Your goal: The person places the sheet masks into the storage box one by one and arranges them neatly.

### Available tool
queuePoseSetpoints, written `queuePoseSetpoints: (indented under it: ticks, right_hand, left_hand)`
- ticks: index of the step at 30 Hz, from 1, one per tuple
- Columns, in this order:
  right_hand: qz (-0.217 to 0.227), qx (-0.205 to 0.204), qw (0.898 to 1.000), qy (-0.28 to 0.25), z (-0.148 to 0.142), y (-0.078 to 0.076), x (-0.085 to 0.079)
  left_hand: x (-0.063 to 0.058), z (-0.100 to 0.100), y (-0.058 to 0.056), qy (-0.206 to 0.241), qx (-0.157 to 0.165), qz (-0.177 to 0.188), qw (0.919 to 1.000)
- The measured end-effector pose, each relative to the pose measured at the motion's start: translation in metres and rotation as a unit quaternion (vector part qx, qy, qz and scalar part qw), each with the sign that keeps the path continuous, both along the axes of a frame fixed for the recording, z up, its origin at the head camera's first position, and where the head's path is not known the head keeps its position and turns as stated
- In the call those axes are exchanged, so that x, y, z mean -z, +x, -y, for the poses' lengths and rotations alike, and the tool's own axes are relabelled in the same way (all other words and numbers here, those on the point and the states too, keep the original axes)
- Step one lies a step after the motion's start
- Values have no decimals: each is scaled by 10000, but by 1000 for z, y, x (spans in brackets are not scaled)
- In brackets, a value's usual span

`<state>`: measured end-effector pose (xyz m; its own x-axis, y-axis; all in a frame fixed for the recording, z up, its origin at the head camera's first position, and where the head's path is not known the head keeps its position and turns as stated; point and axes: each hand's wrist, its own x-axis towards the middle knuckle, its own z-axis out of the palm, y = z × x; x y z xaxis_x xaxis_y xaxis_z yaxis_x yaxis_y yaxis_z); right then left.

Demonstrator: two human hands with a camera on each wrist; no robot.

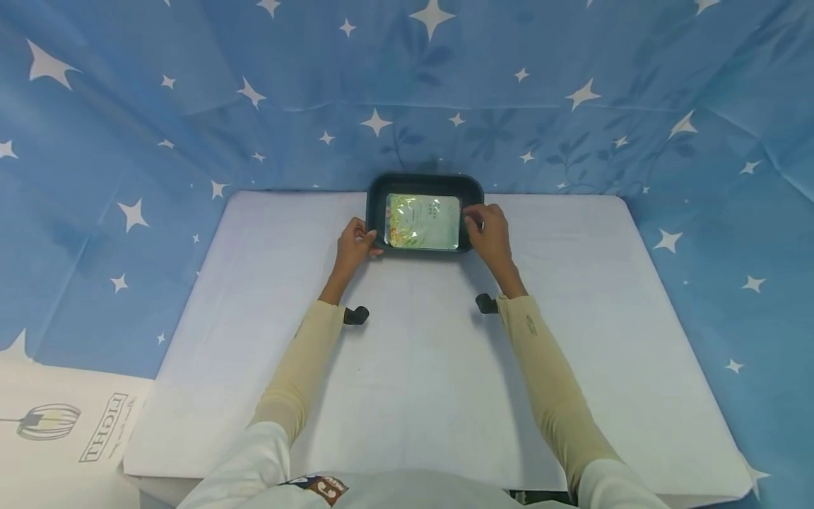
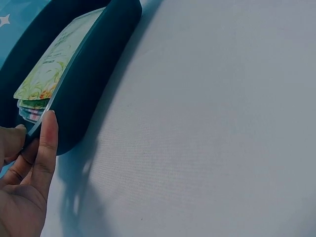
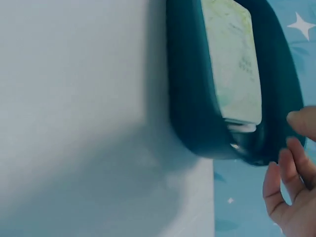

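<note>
A dark rectangular tray [image 1: 375,205] stands at the far edge of the white table, holding a stack of flat packets [image 1: 422,220] with a pale green one on top. My left hand [image 1: 355,244] pinches the tray's near left corner: in the left wrist view one finger of the hand [image 2: 34,148] lies along the outer wall [image 2: 94,64] and another sits inside the rim beside the packets [image 2: 54,64]. My right hand [image 1: 488,230] grips the right end. In the right wrist view its fingers [image 3: 294,148] curl at the rim of the tray [image 3: 192,98], next to the packets [image 3: 232,64].
The white table [image 1: 407,367] stretches toward me, bare apart from my cream sleeves. Blue star-printed cloth [image 1: 191,106] hangs behind and on both sides, close behind the tray. A white printed box [image 1: 63,424] sits off the table's near left corner.
</note>
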<state>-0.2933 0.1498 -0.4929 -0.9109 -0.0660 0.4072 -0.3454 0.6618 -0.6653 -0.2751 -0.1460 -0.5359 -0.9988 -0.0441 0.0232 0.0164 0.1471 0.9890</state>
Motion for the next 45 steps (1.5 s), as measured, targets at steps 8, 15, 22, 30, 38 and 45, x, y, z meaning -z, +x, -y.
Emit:
queuePoseSetpoints:
  ticks: [8,15,22,30,38,45]
  right_hand:
    - [909,512,9945,106,-11,5,9]
    - [1556,361,9871,-134,-9,4,13]
    - [1396,560,9886,-10,-3,0,8]
    - [1575,764,9845,116,-3,-1,9]
    - [1640,834,9828,186,-8,-2,5]
    - [1593,1074,9813,62,-10,-5,5]
  left_hand:
    - [-2,-1,-4,-89,-78,177,9998]
    - [-1,-1,-6,42,-209,269,9994]
    - [-2,-5,-9,63,-402,95,9991]
    - [-12,-9,-3,176,-473,246,9984]
    - [-6,-12,-7,-23,-562,97,9984]
    - [-8,-15,-10,71,-451,53,9989]
